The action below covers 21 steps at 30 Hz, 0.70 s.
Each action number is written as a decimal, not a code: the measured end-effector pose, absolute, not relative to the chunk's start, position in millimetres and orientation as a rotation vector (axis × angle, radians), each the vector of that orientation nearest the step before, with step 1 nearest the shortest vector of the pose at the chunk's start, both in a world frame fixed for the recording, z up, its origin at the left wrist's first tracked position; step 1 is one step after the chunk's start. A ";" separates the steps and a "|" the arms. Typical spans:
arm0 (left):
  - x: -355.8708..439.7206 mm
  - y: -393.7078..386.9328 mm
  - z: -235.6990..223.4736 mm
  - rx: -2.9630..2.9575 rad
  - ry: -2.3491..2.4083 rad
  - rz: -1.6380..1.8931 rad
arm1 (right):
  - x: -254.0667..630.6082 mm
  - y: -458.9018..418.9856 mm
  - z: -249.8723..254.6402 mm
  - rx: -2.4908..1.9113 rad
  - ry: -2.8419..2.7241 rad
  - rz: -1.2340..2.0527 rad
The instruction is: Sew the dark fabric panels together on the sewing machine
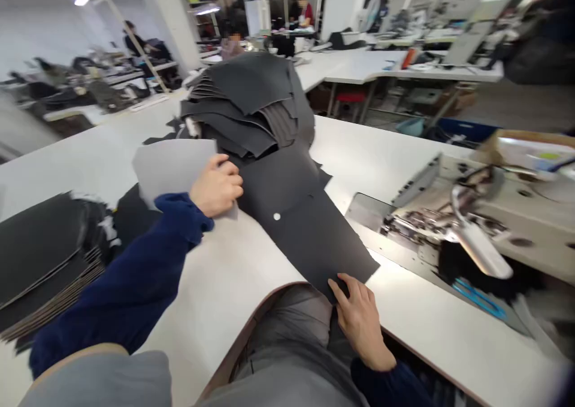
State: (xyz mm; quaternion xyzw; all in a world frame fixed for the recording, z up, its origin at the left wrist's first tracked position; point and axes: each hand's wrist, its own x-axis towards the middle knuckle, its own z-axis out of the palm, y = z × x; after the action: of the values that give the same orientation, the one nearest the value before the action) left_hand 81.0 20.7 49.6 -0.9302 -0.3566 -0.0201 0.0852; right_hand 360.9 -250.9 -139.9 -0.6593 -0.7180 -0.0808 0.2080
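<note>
Two hands work one long dark fabric piece [296, 215] lying across the table [233, 287]; the right hand [359, 320] pinches its end at the near edge; the left hand [217, 185] is closed on a grey sheet [173, 167] (probably paper) beside the fabric stack [247, 102].

Garment sewing workshop, factory floor.
Shown by an industrial white sewing machine [471, 227] set into a long white worktable [224, 287], stacked dark cut fabric panels [242, 102], and further rows of occupied workstations [390, 66] behind.
</note>
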 end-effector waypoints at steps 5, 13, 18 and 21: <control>247.2 -66.1 -22.1 -3.138 0.277 0.111 | 360.4 -279.8 -143.1 -2.015 -1.773 -0.265; 311.9 -96.1 -110.6 -3.343 -0.076 0.241 | 349.1 -301.2 -153.6 -1.962 -1.647 -0.233; 314.3 -89.6 -112.8 -3.326 0.242 0.379 | 351.1 -302.7 -162.3 -1.837 -1.668 -0.202; 329.4 -89.7 -110.5 -3.321 0.334 0.387 | 353.1 -303.0 -167.7 -1.823 -1.637 -0.260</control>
State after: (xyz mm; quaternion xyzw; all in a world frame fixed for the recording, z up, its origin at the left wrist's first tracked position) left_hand 329.4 -89.7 -110.5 -0.9825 0.0989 0.1144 -0.1090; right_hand 353.1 -303.0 -167.7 -0.6977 -0.6267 -0.0993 0.3325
